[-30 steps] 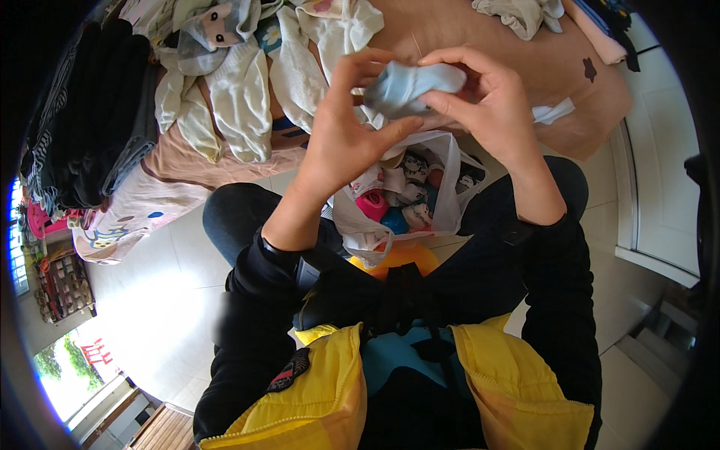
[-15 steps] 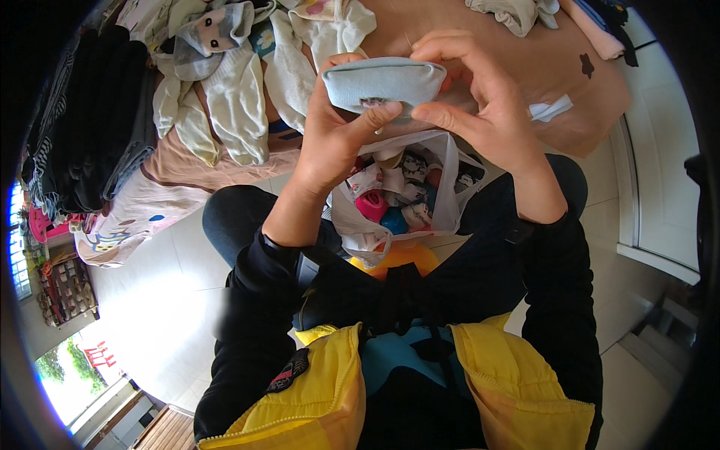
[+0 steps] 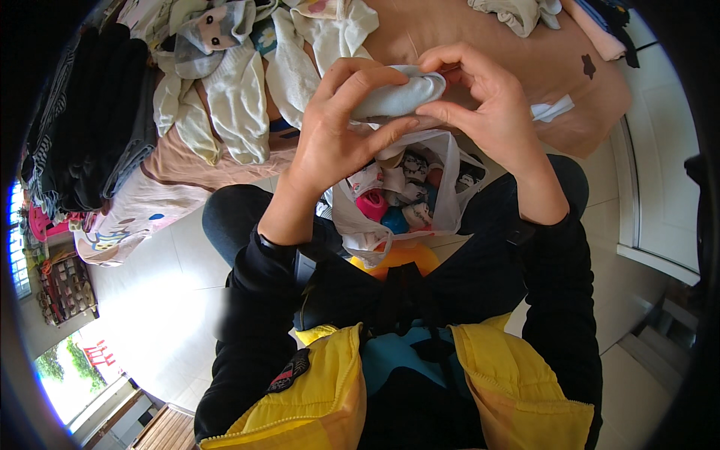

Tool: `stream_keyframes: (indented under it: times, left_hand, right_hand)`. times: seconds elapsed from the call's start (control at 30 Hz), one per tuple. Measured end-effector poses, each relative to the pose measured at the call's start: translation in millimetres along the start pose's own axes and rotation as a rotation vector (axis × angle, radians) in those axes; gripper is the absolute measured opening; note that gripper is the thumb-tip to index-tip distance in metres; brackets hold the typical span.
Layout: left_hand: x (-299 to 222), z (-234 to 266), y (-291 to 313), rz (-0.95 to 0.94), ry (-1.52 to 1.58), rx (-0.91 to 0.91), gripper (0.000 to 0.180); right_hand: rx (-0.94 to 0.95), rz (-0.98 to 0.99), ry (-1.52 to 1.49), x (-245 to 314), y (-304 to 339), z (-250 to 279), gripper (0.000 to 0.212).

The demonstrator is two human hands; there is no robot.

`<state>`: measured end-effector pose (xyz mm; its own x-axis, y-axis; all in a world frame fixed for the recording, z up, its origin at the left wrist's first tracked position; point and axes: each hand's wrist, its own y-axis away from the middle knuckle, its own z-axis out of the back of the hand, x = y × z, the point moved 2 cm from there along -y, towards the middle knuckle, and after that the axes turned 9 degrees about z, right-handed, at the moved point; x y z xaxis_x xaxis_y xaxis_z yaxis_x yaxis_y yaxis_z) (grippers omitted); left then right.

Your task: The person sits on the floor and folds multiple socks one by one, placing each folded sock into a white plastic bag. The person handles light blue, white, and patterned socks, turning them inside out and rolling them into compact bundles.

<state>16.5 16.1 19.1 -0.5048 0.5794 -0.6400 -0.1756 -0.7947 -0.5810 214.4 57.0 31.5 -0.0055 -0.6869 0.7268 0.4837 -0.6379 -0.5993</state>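
Observation:
Above the bed's edge, my two hands grip a pale blue sock [image 3: 405, 97] folded into a compact bundle. My left hand [image 3: 330, 124] curls its fingers over the bundle's left end, with the thumb below. At the opposite end, my right hand [image 3: 491, 101] pinches the fabric between thumb and fingers. Directly below, a translucent white plastic bag [image 3: 449, 180] stands with its mouth open between my knees. Inside are several balled-up socks [image 3: 411, 193], among them pink, blue and patterned ones.
Loose white socks [image 3: 236, 101] lie spread on the brown bed cover [image 3: 427, 26] at the left. Dark folded clothes [image 3: 94, 112] are stacked farther left. A white tissue-like piece [image 3: 551, 109] and pale clothing [image 3: 517, 13] lie at the right. A white door [image 3: 664, 157] stands beyond them.
The sock bundle has turned and narrowed, its wide flat side no longer facing me. My left fingers have come over its top, while my right hand stays at its right end.

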Motion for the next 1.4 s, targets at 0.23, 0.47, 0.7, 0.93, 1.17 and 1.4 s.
stream_keyframes:
  times: [0.23,0.47,0.7,0.93,1.17,1.4]
  left_hand:
    - [5.7,0.0,-0.6,0.066,0.132,0.109,0.028]
    - [9.9,-2.5,7.5,0.443,0.341,0.131,0.022]
    - [7.6,-6.2,5.0,0.321,0.223,0.010,0.015]
    - [4.6,-8.4,7.1,0.407,0.207,-0.090,0.012]
    - [4.8,-10.1,6.8,0.362,0.144,-0.134,0.011]
    - [-2.5,-10.2,6.2,0.244,0.070,-0.040,0.024]
  right_hand:
    - [0.044,0.097,0.141,3.2,-1.7,0.6,0.033]
    - [0.065,0.183,0.218,10.5,0.0,-4.6,0.033]
    - [0.118,0.272,0.381,6.8,1.7,-12.6,0.040]
    - [0.175,0.196,0.346,6.7,3.7,-15.6,0.038]
    - [0.164,0.272,0.448,9.0,2.1,-15.8,0.031]
    - [0.134,0.306,0.672,10.0,4.7,-13.0,0.031]
